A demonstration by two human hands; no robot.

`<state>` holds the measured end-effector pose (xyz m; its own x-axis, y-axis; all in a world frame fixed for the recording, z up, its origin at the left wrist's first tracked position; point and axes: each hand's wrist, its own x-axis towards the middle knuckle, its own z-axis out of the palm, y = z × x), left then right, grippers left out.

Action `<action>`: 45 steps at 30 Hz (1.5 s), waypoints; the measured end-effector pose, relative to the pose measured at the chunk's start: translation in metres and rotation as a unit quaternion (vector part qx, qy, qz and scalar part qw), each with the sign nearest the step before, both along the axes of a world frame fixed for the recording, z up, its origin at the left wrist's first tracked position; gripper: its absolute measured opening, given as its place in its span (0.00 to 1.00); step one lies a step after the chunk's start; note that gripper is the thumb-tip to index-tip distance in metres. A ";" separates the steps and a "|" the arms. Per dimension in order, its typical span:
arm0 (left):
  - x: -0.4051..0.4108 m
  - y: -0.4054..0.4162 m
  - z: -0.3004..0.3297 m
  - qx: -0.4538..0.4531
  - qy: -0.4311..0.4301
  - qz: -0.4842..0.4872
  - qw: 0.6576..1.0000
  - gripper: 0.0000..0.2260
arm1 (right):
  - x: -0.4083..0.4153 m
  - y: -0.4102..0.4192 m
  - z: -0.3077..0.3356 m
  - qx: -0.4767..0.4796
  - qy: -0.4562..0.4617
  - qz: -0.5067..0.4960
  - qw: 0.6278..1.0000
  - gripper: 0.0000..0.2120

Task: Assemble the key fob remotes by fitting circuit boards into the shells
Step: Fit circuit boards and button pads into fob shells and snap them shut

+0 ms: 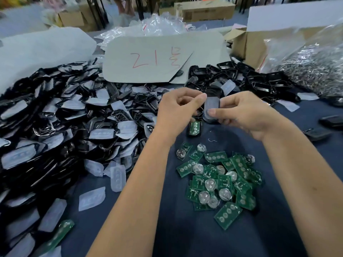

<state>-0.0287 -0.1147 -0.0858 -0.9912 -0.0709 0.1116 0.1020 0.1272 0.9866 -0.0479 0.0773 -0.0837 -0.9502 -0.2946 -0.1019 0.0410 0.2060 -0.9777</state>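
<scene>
Both hands — left (176, 110), right (239, 113) — pinch one shell (211, 108) with its pad between them, above the counter (194, 242); next, I judge, a board (219, 184) from the heap below the grip goes in.

Green circuit boards (220, 180) lie on a dark blue cloth (185, 238) beside glossy black shells (55, 127).

Assembly workshop: heaped black shells (55, 115), green circuit boards (219, 180), cardboard boxes (204, 10).
</scene>
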 end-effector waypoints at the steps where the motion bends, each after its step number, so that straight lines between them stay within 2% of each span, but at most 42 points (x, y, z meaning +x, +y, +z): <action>1: 0.001 0.003 0.001 0.053 -0.030 -0.019 0.998 0.04 | 0.001 0.000 0.000 -0.059 -0.050 0.051 0.996 0.06; 4: 0.004 0.004 0.002 0.156 -0.085 -0.097 0.979 0.10 | 0.004 -0.003 -0.005 -0.267 -0.151 0.163 0.938 0.12; 7: 0.004 -0.003 0.000 0.162 -0.050 -0.183 0.968 0.14 | 0.007 -0.006 -0.008 -0.397 -0.208 0.202 0.871 0.23; 11: 0.008 0.000 0.001 0.178 -0.046 -0.239 0.953 0.17 | 0.011 -0.014 -0.009 -0.475 -0.268 0.240 0.803 0.27; 14: 0.013 0.004 0.001 0.207 -0.062 -0.254 0.943 0.13 | 0.016 -0.022 -0.013 -0.485 -0.294 0.240 0.787 0.17; 16: 0.013 0.005 0.001 0.264 -0.073 -0.256 0.927 0.12 | 0.016 -0.023 -0.012 -0.499 -0.304 0.233 0.777 0.15; 17: 0.013 0.005 0.001 0.289 -0.078 -0.251 0.921 0.12 | 0.015 -0.022 -0.011 -0.489 -0.288 0.222 0.793 0.16; 18: 0.013 0.004 0.002 0.300 -0.077 -0.239 0.920 0.11 | 0.014 -0.019 -0.010 -0.462 -0.255 0.207 0.824 0.17; 21: 0.010 -0.002 0.003 0.263 -0.063 -0.183 0.945 0.06 | 0.011 -0.014 -0.008 -0.357 -0.130 0.109 0.919 0.15; 23: 0.006 -0.006 0.002 0.207 -0.074 -0.145 0.965 0.03 | 0.011 -0.012 -0.009 -0.332 -0.079 0.029 0.940 0.09; 27: 0.001 -0.013 -0.002 0.132 -0.096 -0.115 0.980 0.09 | 0.010 -0.015 -0.011 -0.278 -0.009 0.001 0.961 0.07; 31: 0.002 -0.016 -0.001 0.082 -0.091 -0.101 0.987 0.05 | 0.011 -0.017 -0.015 -0.236 0.010 -0.047 0.971 0.12; 35: 0.001 -0.014 -0.004 0.072 -0.079 -0.076 0.991 0.01 | 0.007 -0.017 -0.019 -0.234 -0.001 -0.060 0.970 0.17; 39: 0.000 -0.013 -0.006 0.062 -0.069 -0.071 0.993 0.01 | 0.006 -0.015 -0.019 -0.237 -0.016 -0.053 0.970 0.16; 45: 0.002 -0.009 -0.004 0.127 -0.060 -0.065 0.988 0.04 | 0.007 -0.022 -0.018 -0.276 0.039 -0.086 0.957 0.16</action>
